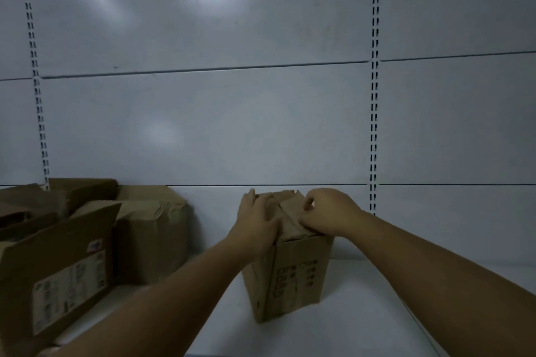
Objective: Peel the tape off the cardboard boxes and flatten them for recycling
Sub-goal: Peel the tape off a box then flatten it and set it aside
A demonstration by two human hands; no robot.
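On the white shelf (377, 313), pretty much dead centre, sits a small box (293, 275). It's standing upright, with black print on the side facing the camera. Its top flaps are folded shut and look a bit crumpled.

Both hands are on top of it. Left hand (255, 223) lies flat over the left part of the top, fingers (251, 197) straight and close together, reaching to the far edge. So it's pressing rather than gripping. Right hand (327, 216) is on the right part of the top with its fingers curled in and the fingertips (303, 222) bunched together, pinching at something near the middle seam. It's dim and blurry, so I can't tell what exactly is between them, just that it's on the box top. The two hands nearly touch in the middle.

Off to the left, well apart from the small box, there's a cluster of other cardboard. Nearest the camera is an open box (58, 278) with a white label (69, 290) on its side and a flap sticking up. Just behind it is a closed dented box (153, 238) against the back panel (232, 124), and there are more open flaps (84, 191) further left. Back panel is plain white with slotted uprights (374, 95) running up it, one to the right of the hands and one over the pile.
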